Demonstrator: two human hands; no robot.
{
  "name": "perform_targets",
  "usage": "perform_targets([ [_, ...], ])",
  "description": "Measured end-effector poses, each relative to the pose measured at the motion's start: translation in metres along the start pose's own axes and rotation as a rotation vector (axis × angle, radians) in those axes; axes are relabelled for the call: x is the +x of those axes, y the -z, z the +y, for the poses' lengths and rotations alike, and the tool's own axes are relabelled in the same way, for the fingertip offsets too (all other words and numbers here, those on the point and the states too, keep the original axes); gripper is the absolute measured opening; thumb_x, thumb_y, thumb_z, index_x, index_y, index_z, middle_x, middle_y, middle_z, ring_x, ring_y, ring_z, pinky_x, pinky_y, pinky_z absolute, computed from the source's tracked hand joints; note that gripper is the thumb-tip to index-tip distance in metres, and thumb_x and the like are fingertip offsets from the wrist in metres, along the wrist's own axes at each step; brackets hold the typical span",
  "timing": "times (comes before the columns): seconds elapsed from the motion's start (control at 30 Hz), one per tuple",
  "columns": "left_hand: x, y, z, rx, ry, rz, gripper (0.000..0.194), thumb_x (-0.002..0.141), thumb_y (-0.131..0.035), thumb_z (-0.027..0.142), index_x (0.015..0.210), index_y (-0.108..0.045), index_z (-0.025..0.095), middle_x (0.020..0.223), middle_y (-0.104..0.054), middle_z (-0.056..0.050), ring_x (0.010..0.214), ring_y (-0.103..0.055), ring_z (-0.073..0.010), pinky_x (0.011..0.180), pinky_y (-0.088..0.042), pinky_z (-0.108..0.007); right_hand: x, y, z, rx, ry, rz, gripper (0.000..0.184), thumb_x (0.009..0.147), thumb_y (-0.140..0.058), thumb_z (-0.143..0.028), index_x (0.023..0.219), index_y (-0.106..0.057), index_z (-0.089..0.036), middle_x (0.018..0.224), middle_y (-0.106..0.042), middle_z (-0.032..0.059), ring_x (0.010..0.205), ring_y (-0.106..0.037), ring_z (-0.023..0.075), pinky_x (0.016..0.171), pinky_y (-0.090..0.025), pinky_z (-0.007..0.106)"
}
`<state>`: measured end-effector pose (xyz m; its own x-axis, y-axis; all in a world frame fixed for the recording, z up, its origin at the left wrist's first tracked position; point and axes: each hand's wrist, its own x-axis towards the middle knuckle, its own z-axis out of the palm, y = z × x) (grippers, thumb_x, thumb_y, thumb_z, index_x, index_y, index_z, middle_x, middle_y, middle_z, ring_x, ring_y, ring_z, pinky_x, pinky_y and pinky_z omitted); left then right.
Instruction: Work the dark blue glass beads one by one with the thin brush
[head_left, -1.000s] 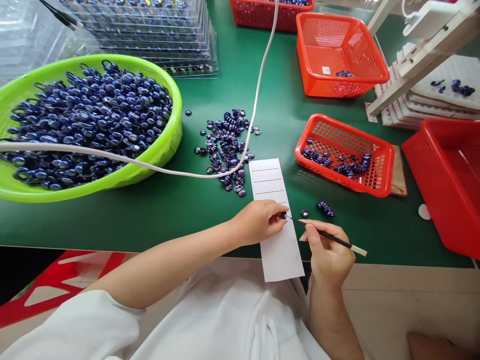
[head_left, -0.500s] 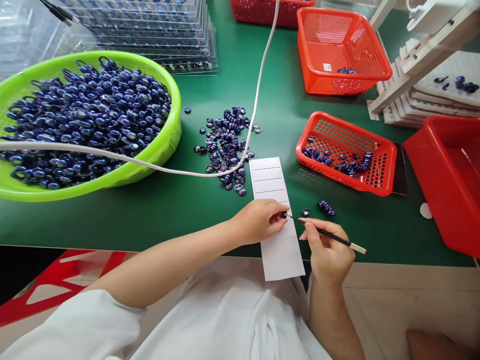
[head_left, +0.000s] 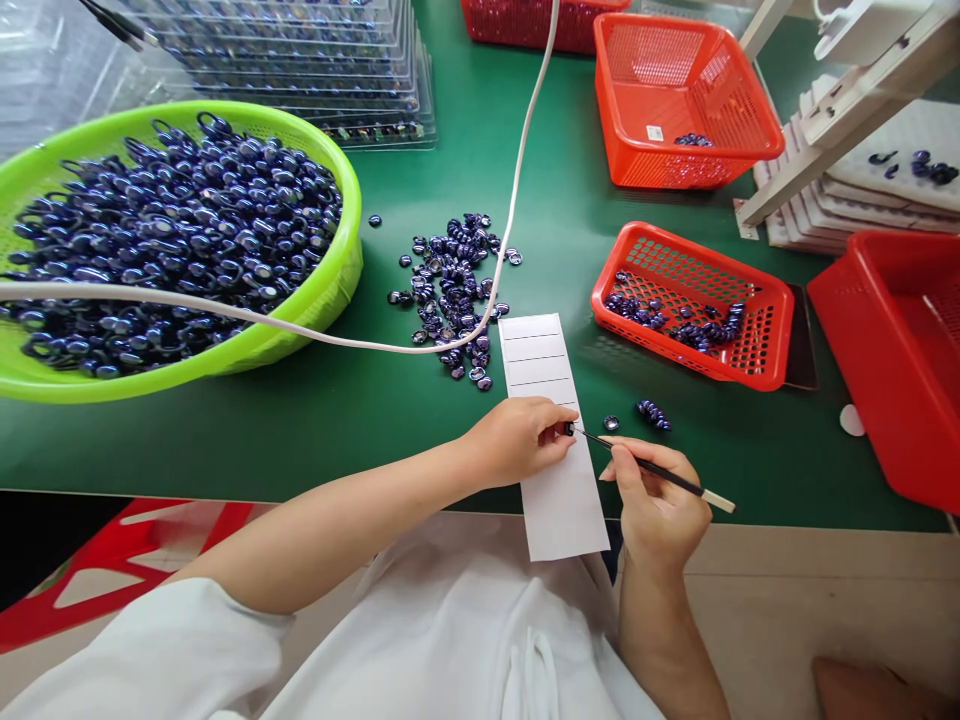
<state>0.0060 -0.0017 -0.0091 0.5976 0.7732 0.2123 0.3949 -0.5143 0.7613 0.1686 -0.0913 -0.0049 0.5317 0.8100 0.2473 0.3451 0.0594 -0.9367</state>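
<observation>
Over a white paper strip [head_left: 566,510] with ruled lines, my left hand [head_left: 517,440] pinches a small dark shiny piece [head_left: 570,429] between thumb and fingertips. My right hand [head_left: 664,500] grips a thin black brush-like tool [head_left: 667,473] with a pale end, and its fine tip touches or nearly touches the piece. One loose dark bead-like piece [head_left: 611,423] and a short row of stacked pieces [head_left: 654,416] lie just beyond my right hand. A loose heap of similar pieces [head_left: 454,285] spreads past the top of the strip.
A green basket [head_left: 349,235] full of dark looped pieces stands at left. Clear trays [head_left: 300,75] are stacked behind it. At right are a shallow red basket [head_left: 780,340], a deeper red basket [head_left: 622,120] and a red bin [head_left: 877,400]. A white cable [head_left: 375,347] crosses the green table.
Hardly anything differs. The tool's pale end has shifted very slightly right and down; my left hand keeps its pinch on the piece.
</observation>
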Motion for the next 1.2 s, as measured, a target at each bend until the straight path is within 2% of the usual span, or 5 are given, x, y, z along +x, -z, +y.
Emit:
perform_targets([
  [0.6, 0.0011, 0.0013, 0.0001, -0.007, -0.046, 0.024, 0.022, 0.081, -0.067, 0.017, 0.102, -0.072, 0.013, 0.074, -0.071, -0.001, 0.059, -0.062, -0.0101, 0.06, -0.051, -0.02, 0.0004, 0.0034, 0.0032, -0.014, 0.009, -0.045, 0.007, 0.085, -0.073, -0.024, 0.091, -0.074, -0.019, 0.087, -0.073, 0.0031, 0.055, -0.064, 0.0112, 0.053, -0.056, 0.025],
  [0.73, 0.0006, 0.0014, 0.0007, -0.004, -0.041, 0.02, 0.022, 0.082, -0.066, 0.017, 0.103, -0.072, 0.013, 0.074, -0.071, -0.001, 0.059, -0.063, -0.0102, 0.061, -0.051, -0.02, 0.0002, 0.0022, 0.0026, -0.017, 0.016, -0.015, 0.01, 0.085, -0.073, -0.027, 0.089, -0.073, -0.019, 0.087, -0.073, 0.004, 0.054, -0.064, 0.0115, 0.052, -0.056, 0.026],
  [1.2, 0.0004, 0.0014, 0.0005, -0.011, -0.01, -0.016, 0.023, 0.083, -0.064, 0.017, 0.105, -0.072, 0.015, 0.076, -0.071, -0.001, 0.061, -0.063, -0.0105, 0.06, -0.051, -0.02, 0.0015, 0.0032, 0.0012, -0.065, 0.039, -0.04, 0.007, 0.086, -0.072, -0.026, 0.089, -0.073, -0.02, 0.081, -0.072, 0.0013, 0.055, -0.064, 0.0112, 0.053, -0.054, 0.024],
])
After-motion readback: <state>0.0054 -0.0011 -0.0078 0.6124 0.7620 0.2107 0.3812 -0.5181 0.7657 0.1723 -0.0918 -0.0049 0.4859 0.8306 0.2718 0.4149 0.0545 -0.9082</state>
